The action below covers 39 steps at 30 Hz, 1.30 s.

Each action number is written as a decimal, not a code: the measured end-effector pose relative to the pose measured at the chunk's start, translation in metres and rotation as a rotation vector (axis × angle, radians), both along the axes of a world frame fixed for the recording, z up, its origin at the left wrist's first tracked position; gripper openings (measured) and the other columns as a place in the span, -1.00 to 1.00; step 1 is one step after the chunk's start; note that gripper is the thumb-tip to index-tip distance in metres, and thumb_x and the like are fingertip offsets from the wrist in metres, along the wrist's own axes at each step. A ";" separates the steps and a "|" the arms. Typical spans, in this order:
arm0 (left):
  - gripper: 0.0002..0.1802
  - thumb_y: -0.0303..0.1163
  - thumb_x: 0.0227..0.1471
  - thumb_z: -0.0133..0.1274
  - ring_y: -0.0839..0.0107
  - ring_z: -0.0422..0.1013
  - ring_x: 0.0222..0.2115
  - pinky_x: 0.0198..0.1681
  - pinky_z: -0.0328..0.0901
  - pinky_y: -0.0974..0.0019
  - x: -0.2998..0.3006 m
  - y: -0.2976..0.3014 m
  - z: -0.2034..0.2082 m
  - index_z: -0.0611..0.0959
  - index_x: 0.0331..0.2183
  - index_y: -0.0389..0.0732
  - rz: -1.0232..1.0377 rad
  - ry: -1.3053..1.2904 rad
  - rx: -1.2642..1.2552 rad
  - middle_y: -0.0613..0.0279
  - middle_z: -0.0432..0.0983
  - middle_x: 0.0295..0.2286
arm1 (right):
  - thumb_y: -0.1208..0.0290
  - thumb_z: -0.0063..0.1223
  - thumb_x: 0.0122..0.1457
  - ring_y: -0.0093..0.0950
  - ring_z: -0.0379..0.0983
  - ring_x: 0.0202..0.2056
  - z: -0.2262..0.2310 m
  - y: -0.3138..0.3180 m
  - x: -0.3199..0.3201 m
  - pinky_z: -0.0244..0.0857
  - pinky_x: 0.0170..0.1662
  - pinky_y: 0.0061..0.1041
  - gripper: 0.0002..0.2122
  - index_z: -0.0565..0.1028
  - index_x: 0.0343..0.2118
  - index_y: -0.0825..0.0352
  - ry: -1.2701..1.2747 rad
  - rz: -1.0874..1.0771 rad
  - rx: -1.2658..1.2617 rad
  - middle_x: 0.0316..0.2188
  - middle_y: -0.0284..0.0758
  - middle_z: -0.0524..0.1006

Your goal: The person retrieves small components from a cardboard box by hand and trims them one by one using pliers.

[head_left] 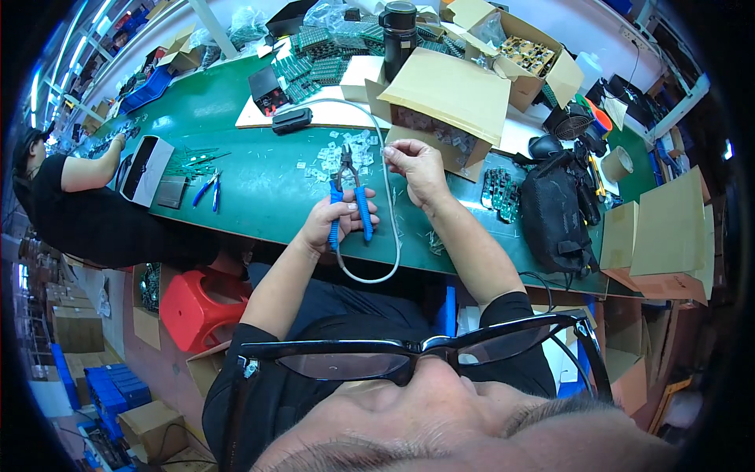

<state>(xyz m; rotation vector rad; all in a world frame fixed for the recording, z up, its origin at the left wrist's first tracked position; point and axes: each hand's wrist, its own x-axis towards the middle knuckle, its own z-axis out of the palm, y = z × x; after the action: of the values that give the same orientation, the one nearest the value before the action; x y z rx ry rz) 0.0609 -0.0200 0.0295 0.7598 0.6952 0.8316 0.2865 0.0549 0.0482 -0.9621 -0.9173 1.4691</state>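
Note:
My left hand (326, 220) is closed around a pair of pliers (347, 167) with blue handles, jaws pointing away from me. The two handles stand apart. A grey cable (399, 236) loops from near the lower end of the left handle, up past my right hand and back across the table. Thumb and fingertips of my right hand (421, 169) are pinched together beside this cable; what lies between them is too small to tell. Around and beyond the plier jaws, many small whitish clear pieces (363, 148) are scattered on the green table (275, 189).
Ahead on the right stands an open cardboard box (448, 90) with small clear pieces inside. A black case (292, 120) and a dark flask (399, 35) are further back. At right lie circuit boards (500, 195) and a black bag (554, 212). Blue-handled pliers (208, 189) lie left, near another person (79, 189).

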 end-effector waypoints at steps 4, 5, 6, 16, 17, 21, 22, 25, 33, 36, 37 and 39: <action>-0.32 -0.32 0.10 0.13 0.03 0.56 -0.05 0.18 0.36 -0.05 -0.008 0.003 -0.013 0.43 0.21 -0.40 0.006 -0.256 -0.041 -0.08 0.59 -0.08 | 0.52 0.30 0.25 -0.53 0.59 -0.27 -0.011 0.004 -0.003 0.51 -0.16 -0.51 -0.88 0.64 -0.20 0.42 0.059 0.063 -0.010 -0.29 -0.30 0.67; -0.30 -0.31 0.10 0.14 0.02 0.56 -0.04 0.19 0.35 -0.07 -0.010 0.004 -0.016 0.42 0.22 -0.40 0.021 -0.317 -0.058 -0.07 0.60 -0.08 | 0.53 0.29 0.26 -0.53 0.59 -0.26 -0.012 0.005 -0.003 0.51 -0.14 -0.51 -0.87 0.63 -0.18 0.42 0.091 0.084 -0.028 -0.28 -0.30 0.66; -0.30 -0.31 0.10 0.14 0.02 0.56 -0.04 0.19 0.35 -0.07 -0.010 0.004 -0.015 0.42 0.22 -0.40 0.025 -0.322 -0.061 -0.07 0.60 -0.08 | 0.53 0.29 0.26 -0.53 0.59 -0.26 -0.014 0.005 -0.003 0.51 -0.14 -0.51 -0.87 0.63 -0.18 0.42 0.085 0.088 -0.032 -0.28 -0.30 0.66; -0.31 -0.31 0.15 0.09 -0.02 0.56 -0.01 0.20 0.37 -0.05 -0.014 0.015 -0.021 0.39 0.25 -0.40 -0.124 -0.381 -0.090 -0.10 0.60 -0.06 | 0.61 0.11 0.30 -0.34 0.52 0.12 -0.014 0.010 -0.007 0.37 0.20 -0.41 -0.58 0.44 0.22 0.45 -0.066 0.321 0.201 0.05 -0.18 0.59; -0.30 -0.30 0.13 0.10 -0.02 0.56 -0.01 0.20 0.37 -0.05 -0.015 0.016 -0.023 0.40 0.24 -0.41 -0.122 -0.381 -0.098 -0.09 0.60 -0.06 | 0.60 0.07 0.31 -0.33 0.51 0.14 -0.013 0.007 -0.010 0.36 0.22 -0.39 -0.57 0.44 0.25 0.40 -0.073 0.328 0.270 0.06 -0.19 0.59; -0.25 -0.28 0.05 0.12 0.00 0.54 0.00 0.23 0.32 -0.10 -0.015 0.016 -0.025 0.41 0.24 -0.41 -0.119 -0.340 -0.090 -0.11 0.60 -0.04 | 0.58 0.09 0.14 -0.08 0.51 0.13 -0.005 0.019 0.016 0.35 0.25 -0.23 -0.63 0.58 0.04 0.42 -0.773 -0.011 0.562 0.04 0.00 0.59; -0.25 -0.28 0.06 0.12 0.01 0.54 0.01 0.24 0.32 -0.11 -0.015 0.016 -0.025 0.40 0.24 -0.42 -0.125 -0.339 -0.082 -0.10 0.59 -0.03 | 0.56 0.09 0.10 -0.02 0.49 0.13 -0.002 0.021 0.023 0.35 0.26 -0.18 -0.66 0.61 -0.04 0.46 -0.985 -0.184 0.634 0.03 0.07 0.58; -0.25 -0.28 0.08 0.10 0.03 0.54 0.01 0.24 0.31 -0.11 -0.013 0.017 -0.023 0.39 0.24 -0.43 -0.132 -0.344 -0.087 -0.09 0.58 -0.03 | 0.47 0.04 0.18 0.03 0.53 0.05 -0.008 0.032 0.043 0.41 0.15 -0.07 -0.65 0.59 0.02 0.41 -1.403 -0.322 0.513 0.08 -0.02 0.55; -0.26 -0.28 0.09 0.08 0.02 0.54 0.00 0.25 0.30 -0.12 -0.014 0.017 -0.019 0.39 0.24 -0.44 -0.131 -0.331 -0.103 -0.11 0.58 -0.03 | 0.53 -0.02 0.20 -0.01 0.54 0.03 -0.022 0.052 0.052 0.47 0.09 -0.02 -0.67 0.54 0.04 0.33 -1.612 -0.135 0.222 0.07 -0.05 0.52; -0.27 -0.28 0.10 0.07 0.00 0.53 0.01 0.25 0.29 -0.11 -0.014 0.017 -0.020 0.39 0.24 -0.44 -0.126 -0.328 -0.111 -0.12 0.58 -0.03 | 0.53 -0.01 0.18 -0.01 0.54 0.05 -0.024 0.053 0.053 0.47 0.09 -0.02 -0.65 0.54 0.04 0.31 -1.618 -0.137 0.252 0.08 -0.05 0.52; -0.28 -0.27 0.10 0.07 0.00 0.53 0.01 0.25 0.29 -0.11 -0.014 0.017 -0.020 0.39 0.24 -0.43 -0.131 -0.335 -0.110 -0.12 0.58 -0.03 | 0.56 0.00 0.12 0.00 0.52 0.05 -0.025 0.053 0.053 0.45 0.10 -0.02 -0.62 0.54 0.05 0.27 -1.603 -0.192 0.266 0.07 -0.07 0.52; -0.28 -0.27 0.10 0.07 0.00 0.53 0.01 0.25 0.29 -0.11 -0.013 0.016 -0.020 0.39 0.24 -0.43 -0.127 -0.338 -0.107 -0.12 0.58 -0.03 | 0.56 0.00 0.12 0.01 0.52 0.06 -0.027 0.054 0.053 0.44 0.11 -0.02 -0.61 0.54 0.06 0.27 -1.584 -0.243 0.302 0.08 -0.06 0.52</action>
<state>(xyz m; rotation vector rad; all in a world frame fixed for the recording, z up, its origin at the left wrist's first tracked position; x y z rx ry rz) 0.0477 -0.0036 0.0092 0.5440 0.3818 0.7765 0.3394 0.1085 0.0215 -1.8905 -1.9116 0.0721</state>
